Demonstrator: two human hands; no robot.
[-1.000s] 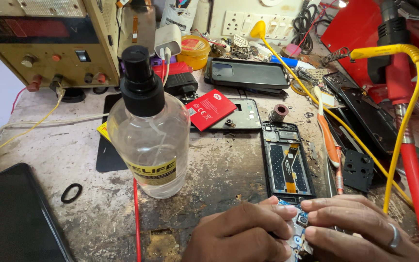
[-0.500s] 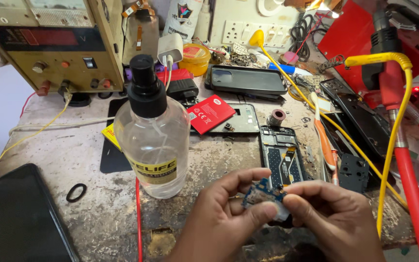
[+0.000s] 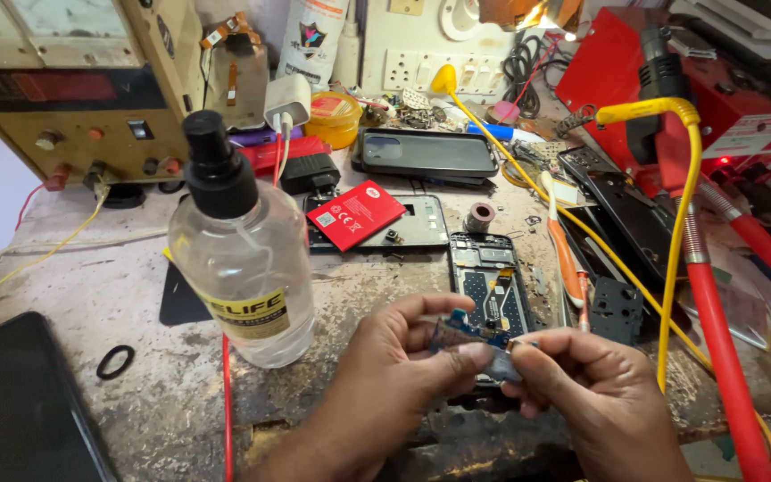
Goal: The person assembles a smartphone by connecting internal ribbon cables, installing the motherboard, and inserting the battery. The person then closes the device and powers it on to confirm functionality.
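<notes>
While you hold the small blue circuit board (image 3: 473,332) above the edge of the workbench (image 3: 136,393), the step in hand seems to be an inspection of this part, lifted out of the opened phone frame (image 3: 493,290) just behind it. Your left hand (image 3: 385,375) pinches the board between thumb and fingers, closed on its left end. Your right hand (image 3: 595,393) is closed on its right end, where a grey piece sits. The board lies between both sets of fingertips, well clear of the clear spray bottle (image 3: 243,259) at your left. The next move, I judge, calls for a steady, light grip, because the part is thin.
</notes>
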